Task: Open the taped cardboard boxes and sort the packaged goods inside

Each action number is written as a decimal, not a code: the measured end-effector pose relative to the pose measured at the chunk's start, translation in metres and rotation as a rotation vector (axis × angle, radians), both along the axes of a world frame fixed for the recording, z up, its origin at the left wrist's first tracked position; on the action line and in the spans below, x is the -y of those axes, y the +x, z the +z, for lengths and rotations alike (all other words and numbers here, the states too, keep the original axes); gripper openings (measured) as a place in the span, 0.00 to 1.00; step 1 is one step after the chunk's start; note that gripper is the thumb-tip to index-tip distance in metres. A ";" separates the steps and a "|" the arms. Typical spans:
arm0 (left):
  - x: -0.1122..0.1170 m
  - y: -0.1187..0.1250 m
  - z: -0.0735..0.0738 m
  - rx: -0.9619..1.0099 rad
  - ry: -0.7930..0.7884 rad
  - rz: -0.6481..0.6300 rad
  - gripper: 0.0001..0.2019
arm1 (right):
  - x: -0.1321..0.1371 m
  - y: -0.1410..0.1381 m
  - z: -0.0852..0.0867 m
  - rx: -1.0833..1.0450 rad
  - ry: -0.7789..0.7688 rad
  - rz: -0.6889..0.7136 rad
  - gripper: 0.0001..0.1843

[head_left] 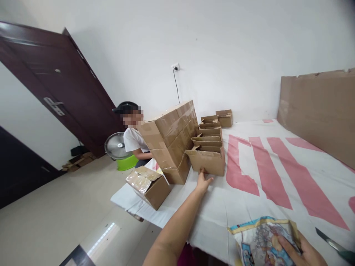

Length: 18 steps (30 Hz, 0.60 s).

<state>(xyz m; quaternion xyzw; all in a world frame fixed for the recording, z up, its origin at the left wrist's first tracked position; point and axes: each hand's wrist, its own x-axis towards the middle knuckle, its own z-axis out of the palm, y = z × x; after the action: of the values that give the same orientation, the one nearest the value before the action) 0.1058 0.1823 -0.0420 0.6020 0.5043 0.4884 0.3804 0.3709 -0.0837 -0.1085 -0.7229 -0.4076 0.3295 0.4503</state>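
Observation:
My left hand (pixel 203 181) reaches forward with its fingers apart. Its fingertips touch the lower front of the nearest open cardboard box (pixel 206 162). Behind that box, several more open cardboard boxes (pixel 208 131) stand in a row with their flaps up. At the lower right, my right hand (pixel 305 249) is closed around the edge of a printed plastic bag (pixel 266 240), thumb on top. White, blue and gold show on the bag, with a drawn picture; its lower end is cut off by the frame.
Taped cardboard boxes (pixel 169 140) are stacked left of the row. One separate box (pixel 149 186) sits near the table's left edge. A utility knife (pixel 335 245) lies at the right. Beyond the stack, a person (pixel 133 140) sits near a fan (pixel 115 145). A cardboard sheet (pixel 318 114) stands at the back right.

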 end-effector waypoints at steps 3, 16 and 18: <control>0.036 0.006 0.013 -0.053 -0.078 -0.036 0.26 | 0.001 -0.003 0.006 0.019 0.056 -0.013 0.33; 0.130 -0.011 0.049 -0.615 0.094 -0.677 0.26 | -0.001 0.002 -0.001 0.102 0.132 0.044 0.28; 0.100 -0.028 0.063 -0.612 0.178 -0.511 0.22 | -0.001 0.001 -0.001 0.102 0.140 0.023 0.29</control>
<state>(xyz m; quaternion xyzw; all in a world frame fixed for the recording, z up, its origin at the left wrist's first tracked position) 0.0782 0.0822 0.0214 0.8561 0.3839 0.2184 0.2683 0.3718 -0.0827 -0.1098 -0.7006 -0.4604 0.2680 0.4747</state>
